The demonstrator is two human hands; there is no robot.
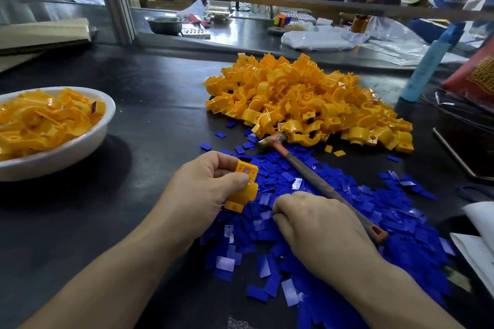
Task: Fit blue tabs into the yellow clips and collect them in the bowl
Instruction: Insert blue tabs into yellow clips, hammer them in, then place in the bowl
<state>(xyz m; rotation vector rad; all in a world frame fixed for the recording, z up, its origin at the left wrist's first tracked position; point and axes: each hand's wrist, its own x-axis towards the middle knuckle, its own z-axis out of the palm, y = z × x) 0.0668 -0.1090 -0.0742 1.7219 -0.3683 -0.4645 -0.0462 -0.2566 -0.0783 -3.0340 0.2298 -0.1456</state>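
Right hand (320, 230) curls over tabs (387, 211), hold unconfirmed; left hand (203, 189) pinches 1 clip (242, 187); stacked tabs may lift together.

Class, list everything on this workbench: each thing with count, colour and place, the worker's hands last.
Yellow plastic clips: many, yellow, heaped far right.
Flat blue plastic tabs: many, blue, spread near right.
Round white bowl: one, white, left, holding yellow clips.
Hammer with worn orange handle: one, lying across the tabs.
Single yellow clip: one, yellow, held beside the tabs.
Steel bowl: one, grey, far background.
Left hand: one, grips the single clip.
Right hand: one, fingers curled onto the tabs; grip unclear.
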